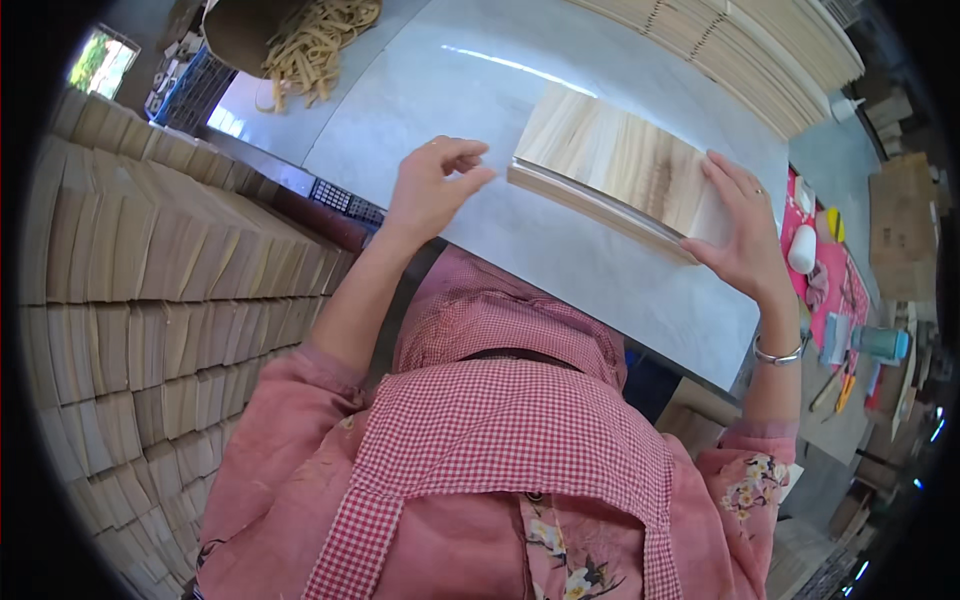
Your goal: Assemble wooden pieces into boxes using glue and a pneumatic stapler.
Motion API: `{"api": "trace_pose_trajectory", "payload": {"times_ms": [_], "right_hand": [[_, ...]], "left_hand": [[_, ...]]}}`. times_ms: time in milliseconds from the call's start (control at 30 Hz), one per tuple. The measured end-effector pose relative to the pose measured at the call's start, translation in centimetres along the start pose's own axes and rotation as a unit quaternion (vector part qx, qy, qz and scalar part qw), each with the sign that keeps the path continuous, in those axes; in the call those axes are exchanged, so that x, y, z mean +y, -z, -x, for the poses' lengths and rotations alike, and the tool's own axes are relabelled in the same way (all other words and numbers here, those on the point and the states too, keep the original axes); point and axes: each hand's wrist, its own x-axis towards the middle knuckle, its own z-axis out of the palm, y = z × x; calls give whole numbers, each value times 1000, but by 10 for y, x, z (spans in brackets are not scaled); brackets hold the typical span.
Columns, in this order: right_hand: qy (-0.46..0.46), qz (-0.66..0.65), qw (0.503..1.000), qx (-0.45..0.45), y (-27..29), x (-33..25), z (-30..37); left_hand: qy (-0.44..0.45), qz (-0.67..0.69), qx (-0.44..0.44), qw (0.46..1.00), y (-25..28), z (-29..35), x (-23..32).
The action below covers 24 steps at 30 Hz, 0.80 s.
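A short stack of thin wooden boards [612, 160] with streaky light and brown grain lies at a slant on the pale table [400, 110]. A dark gap shows under its top board along the near edge. My right hand [738, 222] holds the stack's right end, with the thumb at the near corner and the fingers along the far side. Off the stack's left end, my left hand [432, 190] hovers above the table near the front edge. Its fingers are bent and apart from the thumb, with nothing seen between them.
High stacks of wooden boards [190, 230] rise on the left. More piled boards [720, 50] stand at the table's far right. Tan bands [318, 50] spill from a container [235, 35] at the far left. A teal cup [880, 343] and white bottle [802, 249] sit right.
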Motion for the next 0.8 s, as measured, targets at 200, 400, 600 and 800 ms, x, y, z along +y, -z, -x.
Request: {"api": "trace_pose_trajectory", "payload": {"times_ms": [200, 400, 600, 800], "right_hand": [[-12, 9, 999, -34, -8, -1, -3], [-22, 7, 998, -50, -21, 11, -2], [-19, 12, 999, -44, -36, 18, 0], [-12, 28, 998, -50, -40, 24, -2]], "left_hand": [[-18, -56, -13, 998, -19, -8, 4], [-37, -124, -32, 991, -25, -20, 8], [-73, -172, -17, 982, -28, -20, 7], [-104, -246, -10, 964, -31, -19, 9]]}}
